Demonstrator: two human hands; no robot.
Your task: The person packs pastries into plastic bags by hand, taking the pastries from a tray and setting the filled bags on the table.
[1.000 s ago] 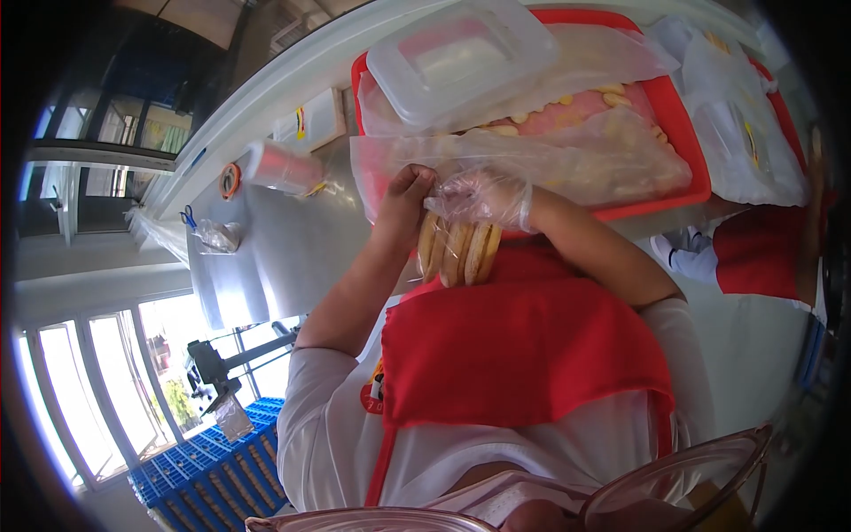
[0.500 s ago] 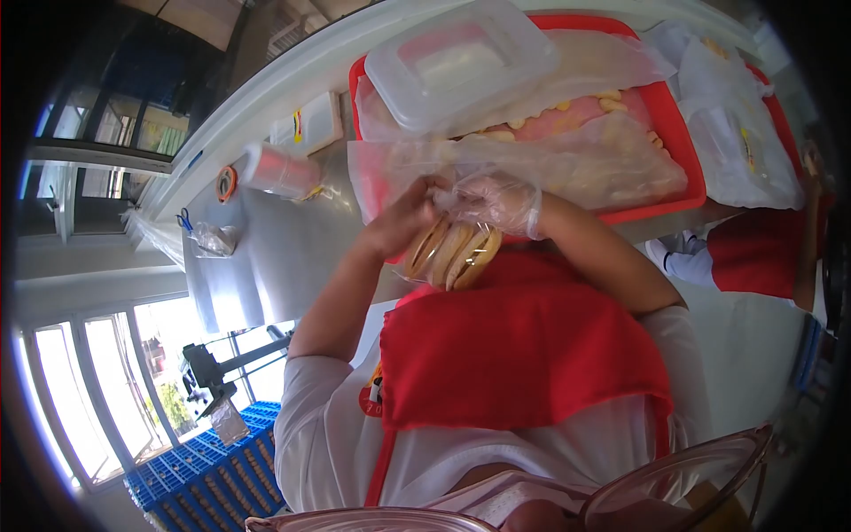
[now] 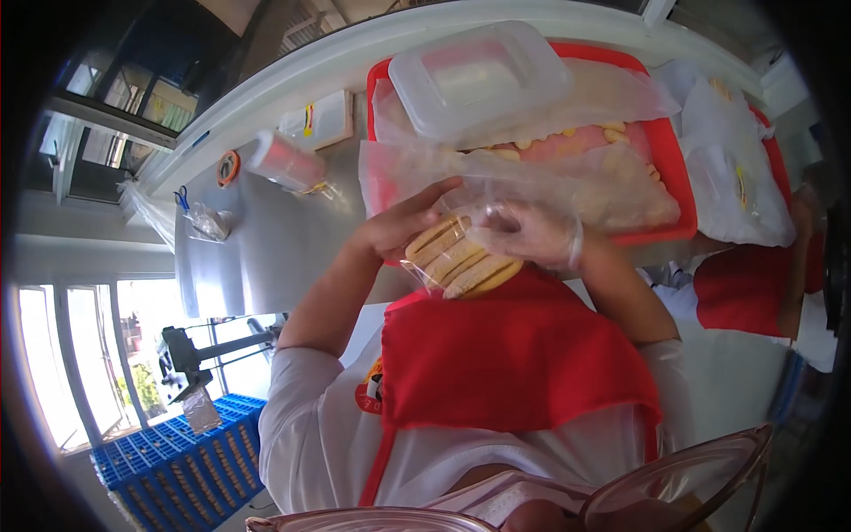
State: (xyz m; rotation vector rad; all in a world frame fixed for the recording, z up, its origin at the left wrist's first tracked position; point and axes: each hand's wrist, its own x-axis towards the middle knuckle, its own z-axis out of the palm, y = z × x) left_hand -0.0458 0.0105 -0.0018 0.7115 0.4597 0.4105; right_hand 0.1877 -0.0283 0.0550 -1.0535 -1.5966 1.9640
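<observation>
A clear plastic bag of finger-shaped biscuits (image 3: 463, 262) hangs in front of my red apron, its biscuits lying side by side on a slant. My left hand (image 3: 403, 225), bare, holds the bag's upper left side, with one finger stretched out along the top. Over my right hand (image 3: 536, 232) is a clear plastic glove; its fingers are pinched on the gathered top of the bag. Just beyond both hands stands a red tray (image 3: 678, 168) with plastic sheeting (image 3: 612, 191) over yellowish pieces, partly hidden.
A translucent plastic tub (image 3: 479, 80) rests on the tray's far side. Left on the metal table (image 3: 257, 257) are a roll of plastic (image 3: 288, 162), tape (image 3: 228, 168) and scissors (image 3: 183, 199). A co-worker in a red apron (image 3: 745, 288) is at right, blue crates (image 3: 182, 457) lower left.
The bag has turned so the biscuits' broad faces show. My right hand has shifted right and down along its top; my left hand's fingers have spread. The whole view has shifted slightly.
</observation>
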